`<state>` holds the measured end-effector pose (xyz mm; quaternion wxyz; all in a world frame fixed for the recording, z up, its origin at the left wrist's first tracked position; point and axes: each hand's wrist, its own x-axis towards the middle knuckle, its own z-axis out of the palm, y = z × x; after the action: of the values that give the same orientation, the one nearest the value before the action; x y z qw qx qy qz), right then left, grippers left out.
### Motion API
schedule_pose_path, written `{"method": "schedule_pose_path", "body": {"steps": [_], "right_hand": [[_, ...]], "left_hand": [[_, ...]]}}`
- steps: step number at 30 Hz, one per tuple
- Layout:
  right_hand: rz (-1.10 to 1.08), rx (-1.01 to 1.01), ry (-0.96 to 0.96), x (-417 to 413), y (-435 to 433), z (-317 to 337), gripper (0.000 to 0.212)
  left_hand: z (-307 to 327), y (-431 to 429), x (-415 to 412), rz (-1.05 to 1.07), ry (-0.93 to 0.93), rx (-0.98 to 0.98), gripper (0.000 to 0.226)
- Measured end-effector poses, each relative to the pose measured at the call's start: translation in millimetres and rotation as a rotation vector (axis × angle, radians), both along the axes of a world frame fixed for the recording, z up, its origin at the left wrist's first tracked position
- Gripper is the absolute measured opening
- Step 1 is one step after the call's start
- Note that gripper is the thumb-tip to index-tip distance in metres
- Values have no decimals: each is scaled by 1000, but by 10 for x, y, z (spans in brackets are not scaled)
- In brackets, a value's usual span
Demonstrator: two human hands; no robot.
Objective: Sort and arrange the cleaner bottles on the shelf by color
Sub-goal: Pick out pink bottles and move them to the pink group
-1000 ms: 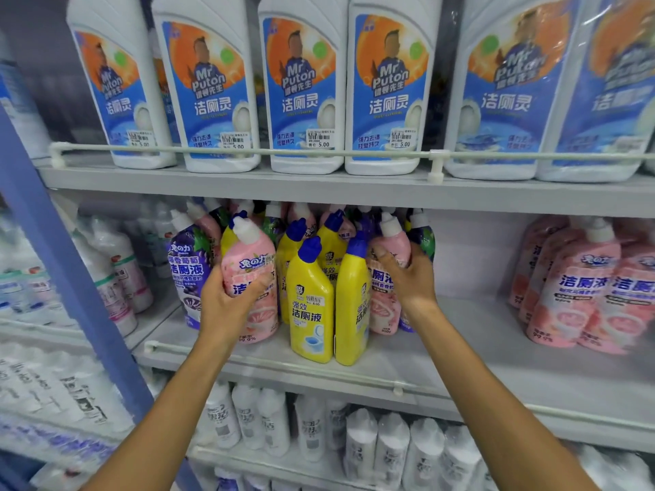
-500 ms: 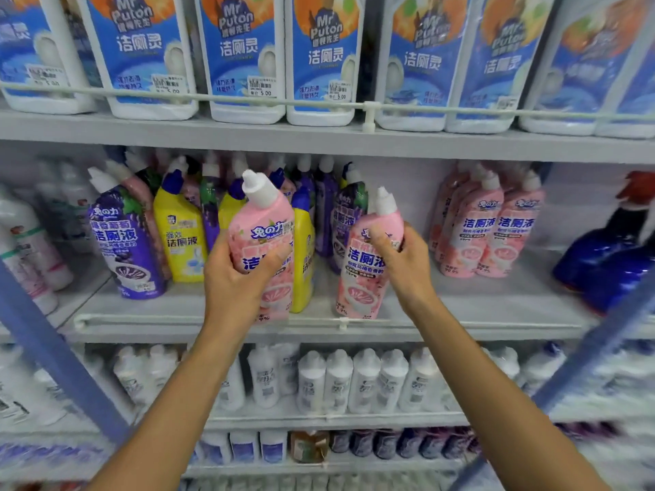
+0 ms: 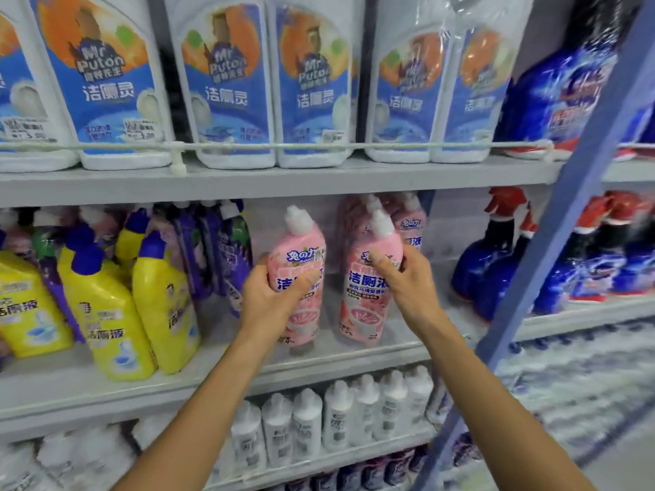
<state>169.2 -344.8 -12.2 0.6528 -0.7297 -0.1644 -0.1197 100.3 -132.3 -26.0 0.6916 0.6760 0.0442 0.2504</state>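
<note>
Each hand holds a pink cleaner bottle with a white cap over the middle shelf [image 3: 248, 366]. My left hand [image 3: 273, 299] grips one pink bottle [image 3: 297, 256] around its waist. My right hand [image 3: 407, 281] grips the second pink bottle [image 3: 365, 306], just in front of a group of pink bottles [image 3: 411, 225] at the shelf's back right. To the left stand yellow bottles with blue caps [image 3: 106, 313] and purple bottles [image 3: 219, 249], mixed together.
Big white jugs with blue labels [image 3: 110, 83] fill the upper shelf behind a rail. Small white bottles [image 3: 336, 416] line the lower shelf. A blue upright post [image 3: 553, 260] crosses at the right, with blue spray bottles with red triggers [image 3: 496, 260] beside it.
Both hands have carried their pink bottles rightwards, away from the yellow and purple bottles, up to the pink group. The view has swung right with them.
</note>
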Motion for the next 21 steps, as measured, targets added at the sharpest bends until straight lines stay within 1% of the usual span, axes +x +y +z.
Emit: {"method": "schedule_pose_path", "body": {"steps": [2,5,6,11,12,14,16,18,21], "right_hand": [[-2,-18,1,183,-319,-16,26],[19,-62,12,486,-734,-57,42],[27,-69,24,586,-847,-81,44],[37,-5,58,926,-1097,-186,42],[40,26,63,953,-1081,-206,45],[4,69,56,963,-1042,-292,59],[-61,48,38,895,-1021,-480,69],[-126,10,22,752,-1021,-650,61],[-126,-39,-14,702,-1040,-767,38]], "left_hand": [[-51,-337,283,-30,20,-13,38],[-187,-792,696,-27,34,-66,35],[-237,-920,811,-35,44,-86,36],[-385,-1291,1198,-51,69,-59,34],[-392,-1315,1253,-37,64,-50,36],[-431,-1332,1304,8,67,-20,41],[-514,-1353,1273,79,70,-7,46],[-647,-1417,1172,154,51,-32,44],[-762,-1599,1048,248,42,0,35]]}}
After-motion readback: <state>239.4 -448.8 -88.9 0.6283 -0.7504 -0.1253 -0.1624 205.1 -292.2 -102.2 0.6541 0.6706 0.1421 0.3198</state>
